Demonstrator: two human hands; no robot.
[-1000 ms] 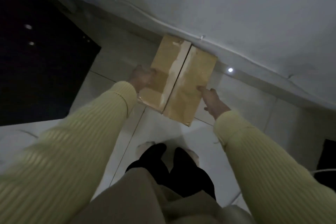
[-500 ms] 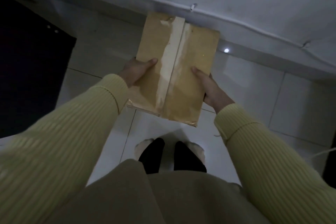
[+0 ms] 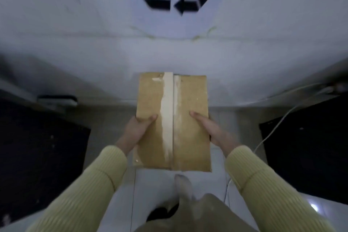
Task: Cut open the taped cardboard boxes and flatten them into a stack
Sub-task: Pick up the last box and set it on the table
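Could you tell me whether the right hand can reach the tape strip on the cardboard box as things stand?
Probably yes: the right hand grips the cardboard box by its right edge, thumb on top, with bare cardboard between it and the tape strip. It must release, leaving the left hand holding.

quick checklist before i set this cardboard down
1. Two-handed grip: left hand and right hand both hold the cardboard, thumbs on top: ok.
2. Cardboard flattened: only its top face shows: cannot tell.
3. Tape strip cut through: cannot tell.
4. Floor free of trip hazards: white cable runs near the foot: not ok.
5. Spot to set it down: none in view: cannot tell.
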